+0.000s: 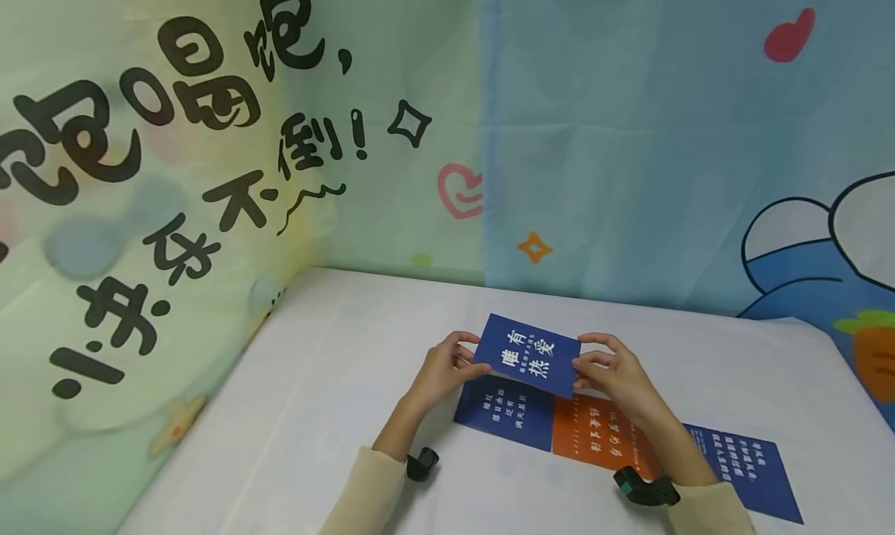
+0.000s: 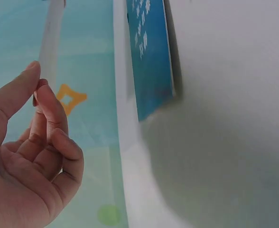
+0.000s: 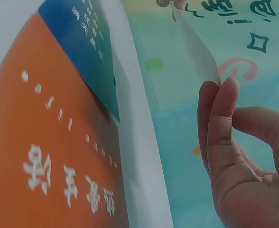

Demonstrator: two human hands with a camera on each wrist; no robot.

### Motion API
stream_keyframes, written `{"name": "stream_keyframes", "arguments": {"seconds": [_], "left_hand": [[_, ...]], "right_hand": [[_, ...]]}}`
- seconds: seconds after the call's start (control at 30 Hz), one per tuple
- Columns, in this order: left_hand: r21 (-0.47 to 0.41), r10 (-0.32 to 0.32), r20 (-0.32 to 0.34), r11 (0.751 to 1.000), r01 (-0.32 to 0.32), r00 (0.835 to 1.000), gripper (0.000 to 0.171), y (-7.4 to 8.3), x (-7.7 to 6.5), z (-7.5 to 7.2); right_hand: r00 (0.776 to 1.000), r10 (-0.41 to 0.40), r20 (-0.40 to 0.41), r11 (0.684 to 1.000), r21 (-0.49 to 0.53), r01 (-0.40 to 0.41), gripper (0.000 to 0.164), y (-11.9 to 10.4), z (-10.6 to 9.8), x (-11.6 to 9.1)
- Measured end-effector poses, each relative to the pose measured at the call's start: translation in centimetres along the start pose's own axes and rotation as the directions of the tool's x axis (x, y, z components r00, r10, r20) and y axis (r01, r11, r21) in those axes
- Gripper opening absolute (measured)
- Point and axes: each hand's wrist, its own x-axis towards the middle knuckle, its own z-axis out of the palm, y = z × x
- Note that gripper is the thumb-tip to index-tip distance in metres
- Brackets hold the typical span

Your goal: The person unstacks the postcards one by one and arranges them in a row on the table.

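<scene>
A blue card (image 1: 526,356) with large white characters is held up above the table between both hands. My left hand (image 1: 447,372) pinches its left edge between thumb and fingers, while my right hand (image 1: 618,376) pinches the right edge. Seen from the wrists, the card is nearly edge-on with its pale back (image 3: 196,45) showing. Below it on the table lie a blue card (image 1: 505,412) with small white writing and an orange card (image 1: 586,434), side by side. Another blue card (image 1: 751,469) lies further right, partly behind my right forearm.
A white cloth covers the table (image 1: 280,442). Printed fabric walls (image 1: 594,131) rise at the back and left, with black characters and cartoon shapes. Dark wrist cameras (image 1: 645,488) sit on both wrists, just past the cream sleeves.
</scene>
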Motion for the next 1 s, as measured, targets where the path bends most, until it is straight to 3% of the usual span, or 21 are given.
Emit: {"name": "stream_keyframes", "arguments": {"seconds": [0.3, 0.67, 1.0], "left_hand": [[0.014, -0.017, -0.020, 1.000, 0.017, 1.000, 0.048, -0.5, -0.5, -1.5], [0.029, -0.033, 0.002, 0.999, 0.033, 0.999, 0.048, -1.1, -0.7, -3.2], [0.001, -0.053, -0.003, 0.999, 0.053, 0.999, 0.045, -2.7, -2.0, -4.0]], "right_hand": [[1.000, 0.000, 0.010, 0.999, 0.041, -0.001, 0.055, -0.1, 1.5, 0.6], [0.999, 0.033, 0.033, 0.993, 0.111, -0.037, 0.046, 0.0, 3.0, 1.1], [0.997, 0.036, 0.066, 0.995, 0.086, -0.042, 0.045, -0.1, 4.2, 1.6]]}}
